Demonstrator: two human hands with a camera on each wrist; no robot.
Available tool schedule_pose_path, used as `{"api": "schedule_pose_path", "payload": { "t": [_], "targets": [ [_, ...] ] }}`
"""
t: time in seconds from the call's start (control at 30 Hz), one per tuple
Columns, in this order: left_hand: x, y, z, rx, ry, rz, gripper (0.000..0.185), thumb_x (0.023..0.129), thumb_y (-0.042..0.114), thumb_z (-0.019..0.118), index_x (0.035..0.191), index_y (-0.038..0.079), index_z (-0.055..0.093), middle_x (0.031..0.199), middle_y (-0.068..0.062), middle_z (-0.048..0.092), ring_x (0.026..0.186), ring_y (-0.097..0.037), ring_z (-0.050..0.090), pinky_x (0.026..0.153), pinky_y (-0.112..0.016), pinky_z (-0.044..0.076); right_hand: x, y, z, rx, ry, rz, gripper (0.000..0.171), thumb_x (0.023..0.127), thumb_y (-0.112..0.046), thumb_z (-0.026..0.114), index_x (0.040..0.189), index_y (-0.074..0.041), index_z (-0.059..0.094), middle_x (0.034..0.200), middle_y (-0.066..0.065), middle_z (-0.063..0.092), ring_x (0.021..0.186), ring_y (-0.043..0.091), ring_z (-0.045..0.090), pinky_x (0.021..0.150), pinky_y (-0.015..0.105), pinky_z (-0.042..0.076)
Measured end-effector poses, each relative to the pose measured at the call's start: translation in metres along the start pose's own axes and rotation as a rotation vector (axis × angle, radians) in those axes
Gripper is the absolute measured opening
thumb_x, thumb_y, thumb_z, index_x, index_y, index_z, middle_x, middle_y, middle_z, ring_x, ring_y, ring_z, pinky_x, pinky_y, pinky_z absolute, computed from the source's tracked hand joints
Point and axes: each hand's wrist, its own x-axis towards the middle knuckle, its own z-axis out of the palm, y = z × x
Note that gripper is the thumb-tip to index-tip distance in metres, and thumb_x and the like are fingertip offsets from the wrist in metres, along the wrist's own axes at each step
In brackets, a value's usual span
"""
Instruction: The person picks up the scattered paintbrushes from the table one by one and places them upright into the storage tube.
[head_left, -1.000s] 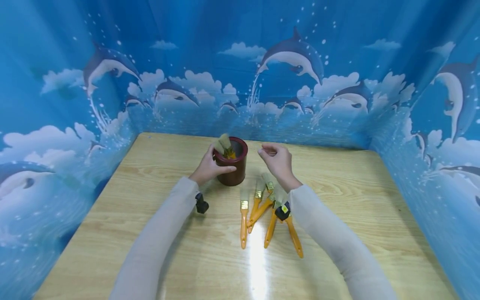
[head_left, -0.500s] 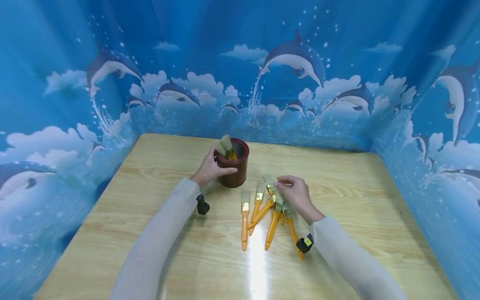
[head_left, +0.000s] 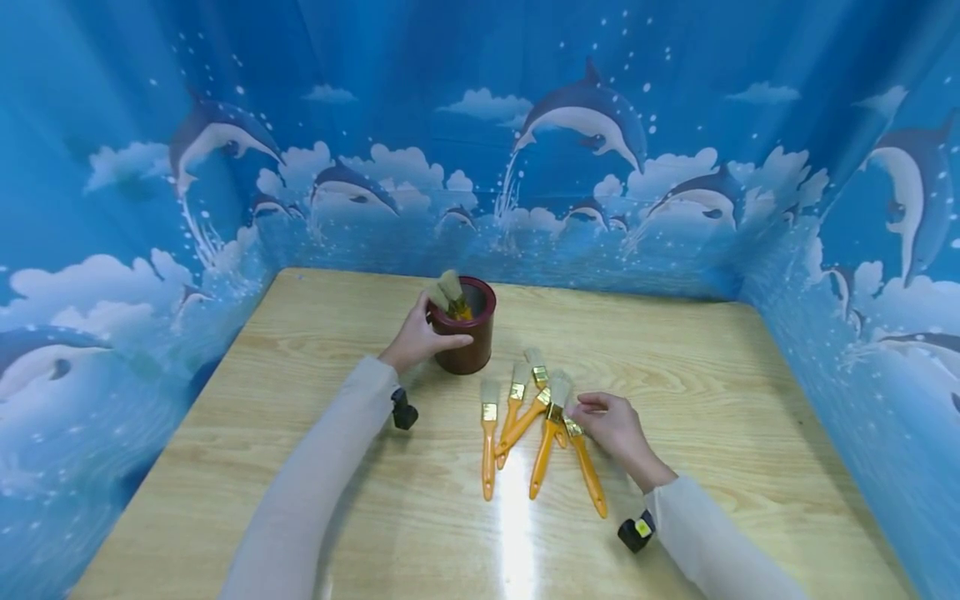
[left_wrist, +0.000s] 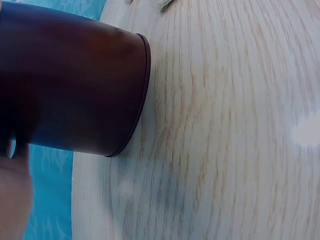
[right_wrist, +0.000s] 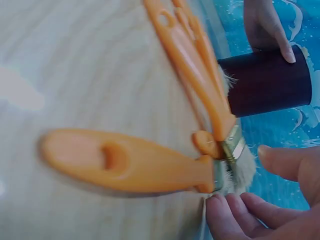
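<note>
Left hand (head_left: 415,337) wrapped around the dark red cup (head_left: 465,329), thumb across its near wall, cup standing upright on the wooden surface (head_left: 750,433) toward the far middle. Two brushes (head_left: 448,293) already standing in the cup, bristles up. Right hand (head_left: 615,427) lowered over the right end of the loose brushes (head_left: 536,421), which lie just near of the cup; fingertips (right_wrist: 235,212) at the bristle end of the rightmost brush (head_left: 585,467), thumb (right_wrist: 285,162) apart on the other side, grip not yet closed on anything. To do the pickup well: pinch at the brass ferrule rather than the soft bristles, lift only the one brush clear of its overlapping neighbours, keep the cup held firm against tipping. Handles orange, smooth, glossy plastic, flat and tapered, each with a hanging hole near the end. Ferrules thin gold-coloured metal. Bristles pale, short, slightly splayed. Cup cylindrical, smooth-walled, with a thin rim at the base. Surface light wood grain with a glossy finish and a bright glare streak near the brushes. Handles fanned, several crossing one another. Backdrop of blue printed sheeting on three sides.
</note>
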Motion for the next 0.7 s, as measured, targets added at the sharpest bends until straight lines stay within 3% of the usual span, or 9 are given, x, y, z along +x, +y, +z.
{"api": "schedule_pose_path", "payload": {
  "t": [0.4,0.5,0.7],
  "targets": [
    [0.001,0.001,-0.001,0.001,-0.023,0.011,0.103,0.075,0.029,0.083,0.152,0.021,0.016,0.153,-0.006,0.026,0.141,-0.025,0.026,0.113,-0.049,0.027,-0.003,0.012,0.009,-0.189,0.009,-0.071,0.04,0.081,-0.012,0.076,0.114,0.005,0.064,0.091,0.008,0.064,0.081,0.019,0.062,0.069,0.032,0.053],
    [-0.004,0.011,-0.001,0.003,-0.034,0.003,0.102,0.077,0.025,0.082,0.153,0.017,0.014,0.154,-0.01,0.024,0.142,-0.028,0.024,0.114,-0.05,0.026,-0.003,0.011,0.009,-0.209,0.013,-0.07,0.041,0.08,-0.012,0.077,0.113,0.006,0.064,0.085,0.006,0.063,0.076,0.017,0.06,0.066,0.03,0.05],
    [-0.001,0.004,0.0,0.001,-0.016,0.014,0.108,0.071,0.039,0.085,0.152,0.019,0.017,0.153,-0.008,0.027,0.141,-0.027,0.027,0.112,-0.05,0.028,-0.002,0.012,0.006,-0.217,-0.012,-0.041,0.04,0.08,-0.014,0.076,0.113,0.007,0.064,0.084,0.006,0.063,0.075,0.017,0.057,0.064,0.029,0.049]
  ]
}}
